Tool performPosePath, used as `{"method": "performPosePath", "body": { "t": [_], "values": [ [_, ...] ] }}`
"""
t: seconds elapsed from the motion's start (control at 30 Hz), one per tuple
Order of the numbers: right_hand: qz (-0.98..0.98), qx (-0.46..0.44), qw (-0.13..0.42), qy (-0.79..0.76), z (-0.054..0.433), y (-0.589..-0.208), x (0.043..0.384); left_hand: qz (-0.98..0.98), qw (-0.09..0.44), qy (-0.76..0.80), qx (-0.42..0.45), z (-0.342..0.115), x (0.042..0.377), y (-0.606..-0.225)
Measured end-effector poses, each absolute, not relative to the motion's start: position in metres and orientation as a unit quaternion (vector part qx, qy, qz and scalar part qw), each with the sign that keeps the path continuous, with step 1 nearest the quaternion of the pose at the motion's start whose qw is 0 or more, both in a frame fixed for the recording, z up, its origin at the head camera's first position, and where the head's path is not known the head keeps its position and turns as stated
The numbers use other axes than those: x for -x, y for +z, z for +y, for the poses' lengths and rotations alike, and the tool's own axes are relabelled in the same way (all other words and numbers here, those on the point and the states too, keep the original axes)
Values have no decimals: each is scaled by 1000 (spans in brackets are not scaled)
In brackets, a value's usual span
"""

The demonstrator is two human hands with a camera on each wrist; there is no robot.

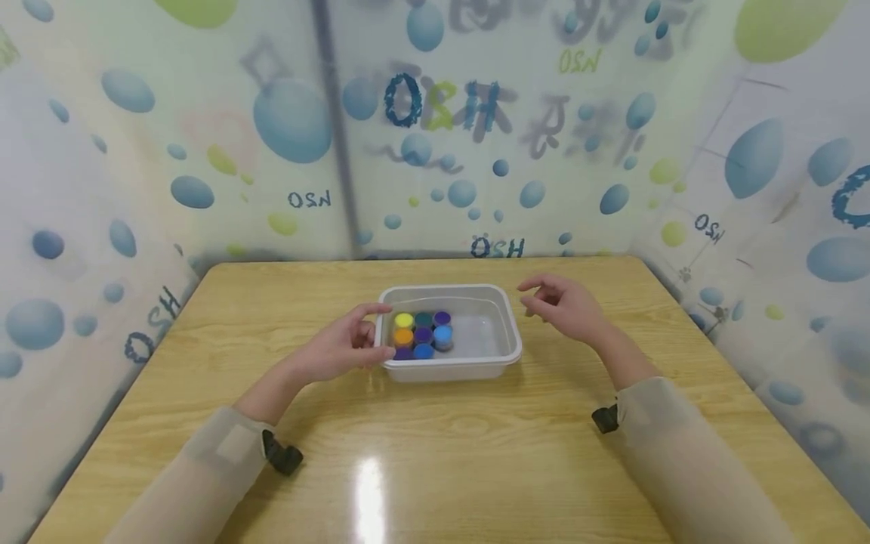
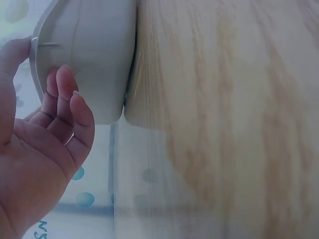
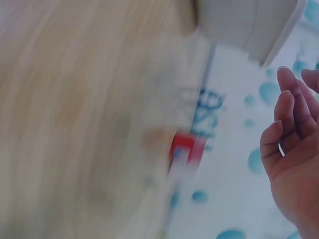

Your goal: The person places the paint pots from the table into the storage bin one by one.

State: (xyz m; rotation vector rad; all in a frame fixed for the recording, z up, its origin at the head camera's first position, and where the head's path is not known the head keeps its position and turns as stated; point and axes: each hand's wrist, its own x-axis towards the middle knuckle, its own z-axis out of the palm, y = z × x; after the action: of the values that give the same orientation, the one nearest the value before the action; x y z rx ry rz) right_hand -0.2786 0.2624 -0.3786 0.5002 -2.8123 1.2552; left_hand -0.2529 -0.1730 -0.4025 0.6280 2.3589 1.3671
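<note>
A white plastic box (image 1: 451,370) stands on the table, with several small round pots (image 1: 423,336) grouped in its left half. Their tops are yellow, orange, green, purple and blue. At the box's left end my left hand (image 1: 340,344) grips the rim, thumb on the near corner and index finger on the far one. The left wrist view shows this hand (image 2: 45,144) with its other fingers curled by the box's outer wall (image 2: 97,59). Off the box's right end hovers my right hand (image 1: 567,308), fingers loosely bent, holding nothing. In the right wrist view that hand (image 3: 299,149) is apart from the box (image 3: 229,25).
The wooden table (image 1: 476,461) meets a patterned wall (image 1: 435,166) at its back, with more wall on both sides. A blurred red and white object (image 3: 187,149) shows near the table's edge in the right wrist view; its kind is unclear.
</note>
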Motion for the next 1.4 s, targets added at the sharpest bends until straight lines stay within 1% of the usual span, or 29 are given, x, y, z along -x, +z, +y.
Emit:
{"method": "performPosePath", "body": {
  "t": [0.2,0.4,0.67,0.93,1.2,1.4],
  "values": [
    [-919,-114,-5,377,303,-386,279,827,178,487,-218,-173,254,-403],
    [-933,-98,-27,345,320,-390,288,830,172,484,-216,-173,254,-404],
    [-945,-104,-65,304,322,-397,307,832,170,484,-211,-172,251,-401],
    [-945,-79,-104,301,321,-401,317,832,170,486,-205,-170,248,-398],
    [-942,-64,-106,311,318,-403,318,833,169,484,-208,-170,249,-399],
    [-940,-82,-109,311,319,-404,316,828,171,491,-209,-171,248,-399]
  ]
}}
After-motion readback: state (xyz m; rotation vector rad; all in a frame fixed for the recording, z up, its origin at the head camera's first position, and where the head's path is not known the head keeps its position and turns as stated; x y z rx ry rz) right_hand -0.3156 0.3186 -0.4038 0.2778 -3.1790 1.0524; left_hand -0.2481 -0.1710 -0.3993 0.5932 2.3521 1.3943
